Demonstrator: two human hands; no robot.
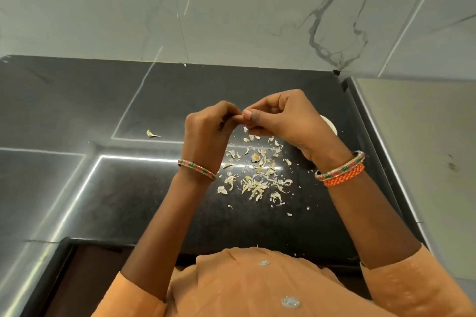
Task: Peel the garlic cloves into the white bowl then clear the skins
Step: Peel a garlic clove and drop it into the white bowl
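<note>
Above counter (103, 201): left hand (206, 134), right hand (280, 116) pinching one clove (242, 112) together.
Below: skins (257, 177) scattered.
Under right hand: bowl (331, 126), mostly hidden.

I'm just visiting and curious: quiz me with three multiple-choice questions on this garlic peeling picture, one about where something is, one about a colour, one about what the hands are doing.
1. Where do most of the pale papery garlic skins lie?
A. On the dark stone counter, below the hands
B. Inside a metal pan
C. On the floor

2. What colour is the woven band on the right wrist?
A. Blue
B. Orange
C. Black

3. What are the left hand and right hand doing?
A. Lying flat on the counter
B. Hanging at the person's sides
C. Meeting fingertip to fingertip, pinching something small

Answers: 1 A, the scraps are scattered on the counter; 2 B, it sits beside a beaded bangle; 3 C, both hands are raised with curled fingers meeting.
</note>
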